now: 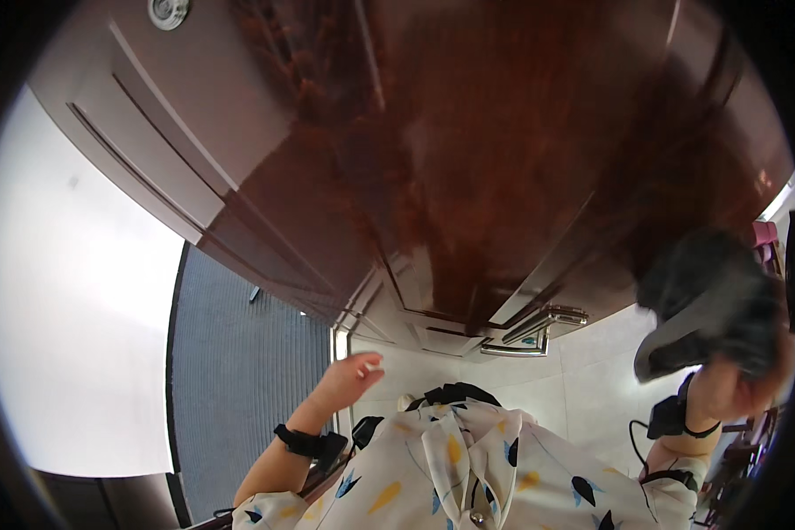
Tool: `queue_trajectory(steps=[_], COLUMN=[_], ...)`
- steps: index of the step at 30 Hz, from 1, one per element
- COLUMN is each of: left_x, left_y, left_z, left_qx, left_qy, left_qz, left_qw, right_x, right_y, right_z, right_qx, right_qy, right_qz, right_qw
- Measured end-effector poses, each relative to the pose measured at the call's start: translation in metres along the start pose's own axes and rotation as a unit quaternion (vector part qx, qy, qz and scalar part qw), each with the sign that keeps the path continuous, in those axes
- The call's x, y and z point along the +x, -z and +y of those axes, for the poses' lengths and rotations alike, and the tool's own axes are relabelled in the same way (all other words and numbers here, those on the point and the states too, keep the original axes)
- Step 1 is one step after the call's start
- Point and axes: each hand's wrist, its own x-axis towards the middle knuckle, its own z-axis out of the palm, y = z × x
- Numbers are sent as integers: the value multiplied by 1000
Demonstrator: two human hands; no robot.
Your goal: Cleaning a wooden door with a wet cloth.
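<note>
A glossy dark brown panelled door (477, 165) fills the upper part of the head view, right in front of me. On its lower edge in the picture sits a metal lever handle (536, 331), between my two hands. My right hand (742, 391), at the right, is closed on a dark grey cloth (709, 298), blurred and near the door's surface. At the lower left my left hand (351, 381) hangs with its fingers loosely curled and holds nothing. Both wrists wear black straps with small devices.
A round metal fitting (168, 12) is on the door at the top left. A grey ribbed mat (238, 384) lies at the left beside a bright white surface (79, 285). Pale floor tiles (536, 391) show below the door. Pink items (764, 233) and dark furniture stand at the far right.
</note>
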Motion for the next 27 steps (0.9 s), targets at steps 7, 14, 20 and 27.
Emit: queue_trajectory(steps=[7,14,20,27], left_x=[8,-30,-62,-102], left_y=[2,-14,-16,-29], left_z=[-9,-72,-99,-151], left_qx=[-59,1,-3,22], left_qy=[-93,-79,-102,-105], left_qz=[137,111,160,207], left_qw=[984,991,982,972], right_x=[-23,-29,105,56], right_y=[-126,-135,-28,-160], right_z=[-15,-44,-45,-116], right_qx=[-329,-251,-313,-260], right_qy=[328,306,112,190], right_qz=[-26,-6,407,74], right_qw=[885,918,851,944])
